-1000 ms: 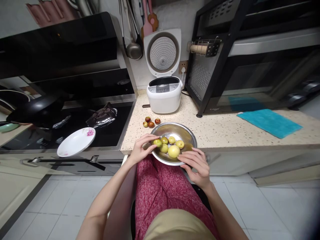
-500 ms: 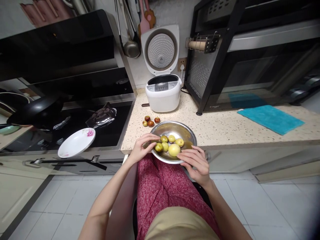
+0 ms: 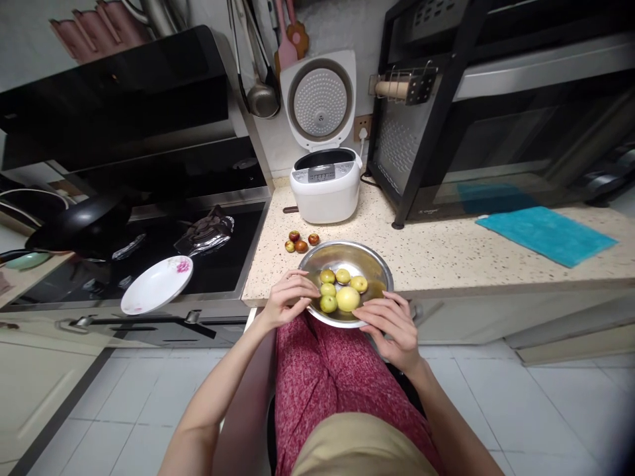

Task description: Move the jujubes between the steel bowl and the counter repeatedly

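Note:
A steel bowl point(image 3: 370, 261) sits at the front edge of the speckled counter point(image 3: 436, 254), partly over my lap. Inside lie several green-yellow fruits point(image 3: 347, 298) in a little water. My left hand point(image 3: 288, 299) reaches over the bowl's left rim, fingers curled close to a small green fruit point(image 3: 328, 303); whether it grips anything I cannot tell. On the near right rim rests my right hand point(image 3: 391, 324), fingers spread along the edge.
Three small reddish fruits point(image 3: 299, 242) lie on the counter behind the bowl. An open white rice cooker point(image 3: 325, 182) stands further back. A white flowered plate point(image 3: 157, 285) overhangs the black stove point(image 3: 163, 251). A teal cloth point(image 3: 550, 233) lies at the right, below a black rack point(image 3: 446, 112).
The small green fruit under my left fingers has shifted from the bowl's left side toward its near middle. My left hand followed slightly down. My right hand stays on the rim.

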Tool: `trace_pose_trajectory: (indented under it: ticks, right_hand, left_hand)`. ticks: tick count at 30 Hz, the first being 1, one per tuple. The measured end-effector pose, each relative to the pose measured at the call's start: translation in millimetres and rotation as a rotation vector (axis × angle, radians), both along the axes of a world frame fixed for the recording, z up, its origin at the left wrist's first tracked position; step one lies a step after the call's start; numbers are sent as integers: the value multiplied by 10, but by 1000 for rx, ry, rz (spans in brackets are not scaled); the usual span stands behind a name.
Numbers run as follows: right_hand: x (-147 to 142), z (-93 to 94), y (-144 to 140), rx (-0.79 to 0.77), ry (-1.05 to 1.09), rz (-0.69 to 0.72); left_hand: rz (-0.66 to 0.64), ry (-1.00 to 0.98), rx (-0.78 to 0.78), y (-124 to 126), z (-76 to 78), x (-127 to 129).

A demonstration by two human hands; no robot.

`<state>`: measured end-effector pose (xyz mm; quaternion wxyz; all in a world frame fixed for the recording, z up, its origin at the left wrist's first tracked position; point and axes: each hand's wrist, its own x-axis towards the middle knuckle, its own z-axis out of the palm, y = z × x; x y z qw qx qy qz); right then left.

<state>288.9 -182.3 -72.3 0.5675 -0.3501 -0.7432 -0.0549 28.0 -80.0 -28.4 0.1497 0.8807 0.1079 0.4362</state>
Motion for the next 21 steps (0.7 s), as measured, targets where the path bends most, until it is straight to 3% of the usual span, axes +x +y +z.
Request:
trace_pose_trajectory:
  ticks: [5,11,21]
  right_hand:
    - [-12,-8,-9,-8,7,-6]
    - [-7,-19,-14,-15,0,-10]
    - [-12,-16,-21,-14,-1,-25]
  left_hand:
    - [-81,71,116,-69,25,27]
    - [-82,158,277,-105,46,59]
    - [41,268,219,-37,-36,44]
